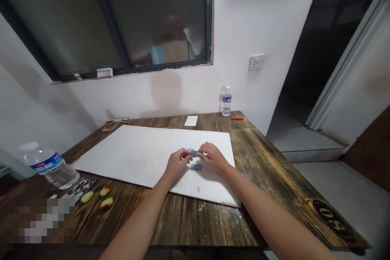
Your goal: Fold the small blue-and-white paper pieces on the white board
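Between my two hands is a small blue-and-grey piece [193, 153], pinched by the fingertips just above a white board; it is too small to name its kind. My left hand [178, 162] grips its left end, with thumb and fingers closed. At the other end my right hand [213, 157] has its fingers closed on the same piece, partly hiding it. A similar blue-striped piece [196, 167] lies on the white board [137, 150] just below the hands. Behind the fingers, a blue outline [191, 150] shows, partly covered.
On the wooden table [262, 170] stand a large water bottle [50, 164] at left and a small bottle [226, 101] at the back. Fruit pieces [106, 203] lie front left. A red stick [237, 118], a white card [191, 120] and a coiled cable [115, 123] lie along the back.
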The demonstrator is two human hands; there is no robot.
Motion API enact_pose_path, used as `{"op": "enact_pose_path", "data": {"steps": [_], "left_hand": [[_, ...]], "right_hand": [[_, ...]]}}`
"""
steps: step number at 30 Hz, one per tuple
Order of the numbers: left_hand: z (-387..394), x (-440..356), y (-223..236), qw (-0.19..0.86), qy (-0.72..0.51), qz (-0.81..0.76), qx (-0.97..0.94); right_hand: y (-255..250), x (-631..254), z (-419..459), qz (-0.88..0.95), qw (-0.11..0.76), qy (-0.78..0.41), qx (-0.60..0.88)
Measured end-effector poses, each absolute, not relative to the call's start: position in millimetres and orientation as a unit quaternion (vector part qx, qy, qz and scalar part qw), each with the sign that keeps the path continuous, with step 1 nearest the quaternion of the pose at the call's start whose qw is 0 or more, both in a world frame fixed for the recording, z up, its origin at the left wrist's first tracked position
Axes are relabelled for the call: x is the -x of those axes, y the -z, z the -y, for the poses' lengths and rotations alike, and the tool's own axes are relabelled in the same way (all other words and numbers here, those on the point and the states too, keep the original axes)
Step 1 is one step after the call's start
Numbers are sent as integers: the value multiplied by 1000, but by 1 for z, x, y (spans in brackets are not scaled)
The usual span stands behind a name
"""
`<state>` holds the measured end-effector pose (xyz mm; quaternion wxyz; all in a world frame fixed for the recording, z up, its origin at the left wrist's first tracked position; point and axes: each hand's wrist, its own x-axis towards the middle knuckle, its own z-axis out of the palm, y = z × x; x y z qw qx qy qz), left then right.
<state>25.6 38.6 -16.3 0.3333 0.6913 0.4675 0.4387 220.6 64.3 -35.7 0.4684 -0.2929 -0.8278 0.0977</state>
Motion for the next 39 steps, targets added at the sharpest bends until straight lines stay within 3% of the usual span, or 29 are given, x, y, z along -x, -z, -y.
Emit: {"op": "enact_pose_path", "data": {"steps": [39], "left_hand": [[-35,-22,13,273,-417,-487,-717]], "right_hand": [[33,-216,-60,851,440,-112,263]]}}
